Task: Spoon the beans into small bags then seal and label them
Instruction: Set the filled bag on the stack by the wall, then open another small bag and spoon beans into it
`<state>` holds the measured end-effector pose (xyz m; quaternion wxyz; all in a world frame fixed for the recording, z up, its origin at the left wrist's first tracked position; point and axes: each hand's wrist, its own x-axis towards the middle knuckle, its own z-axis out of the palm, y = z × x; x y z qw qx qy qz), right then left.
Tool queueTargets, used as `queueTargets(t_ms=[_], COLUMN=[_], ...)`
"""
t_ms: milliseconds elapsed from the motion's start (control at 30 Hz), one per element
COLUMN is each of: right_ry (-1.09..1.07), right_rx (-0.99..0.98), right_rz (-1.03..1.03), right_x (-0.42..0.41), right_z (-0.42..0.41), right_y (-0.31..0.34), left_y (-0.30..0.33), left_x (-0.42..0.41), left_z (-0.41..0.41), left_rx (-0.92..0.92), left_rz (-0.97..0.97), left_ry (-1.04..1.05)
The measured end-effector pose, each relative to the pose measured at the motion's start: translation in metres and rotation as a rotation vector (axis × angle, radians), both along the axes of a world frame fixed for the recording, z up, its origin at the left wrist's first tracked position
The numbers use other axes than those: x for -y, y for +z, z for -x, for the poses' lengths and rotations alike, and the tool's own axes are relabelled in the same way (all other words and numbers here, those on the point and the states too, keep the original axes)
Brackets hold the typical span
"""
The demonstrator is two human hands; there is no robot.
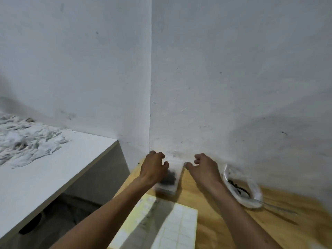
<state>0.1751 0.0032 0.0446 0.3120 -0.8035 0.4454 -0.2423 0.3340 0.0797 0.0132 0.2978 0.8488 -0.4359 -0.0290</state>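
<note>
At the far left of the frame I see a white table [59, 169] with a heap of crumpled clear plastic [27, 142] on it; its corner juts toward my work area, so I have little room to swing out on that side. Lower centre, two label sheets [172, 229] lie on the wooden table [212, 211], near the bag.

My left hand [154, 168] rests on the left top corner of the small bag [169, 178], fingers curled; whether it truly pinches the plastic I cannot tell through the blur. The bag lies in the centre of the frame, close to the wall [233, 87], with dark beans [168, 177] gathered in its lower half. My right hand [203, 169] hovers just beside the bag's right top corner, fingers loosely curled, holding nothing that I can see.

I judge the bag light, soft and slippery, its beans free to shift or spill, so I would hold it by the two empty top corners along the seal strip.

To the right, a white bowl [240, 189] of beans with a spoon [273, 205] sits near my right forearm; an elbow could clip it.
</note>
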Motion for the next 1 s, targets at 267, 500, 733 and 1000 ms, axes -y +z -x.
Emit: queueTargets(t_ms=[267, 500, 733, 1000], right_ry=[-0.177, -0.352, -0.396, -0.534], right_rx=[0.054, -0.150, -0.582, -0.408], right_rz=[0.113, 0.064, -0.198, -0.271], right_x=[0.017, 0.027, 0.020, 0.011], right_z=[0.142, 0.271, 0.340, 0.357], right_y=[0.070, 0.048, -0.022, -0.047], left_y=[0.044, 0.026, -0.031, -0.043], left_x=[0.022, 0.035, 0.059, 0.064], left_z=[0.125, 0.236, 0.309, 0.330], left_rx=[-0.036, -0.111, 0.152, -0.096], left_rz=[0.168, 0.023, -0.335, -0.347], left_ry=[-0.339, -0.636, -0.792, -0.735])
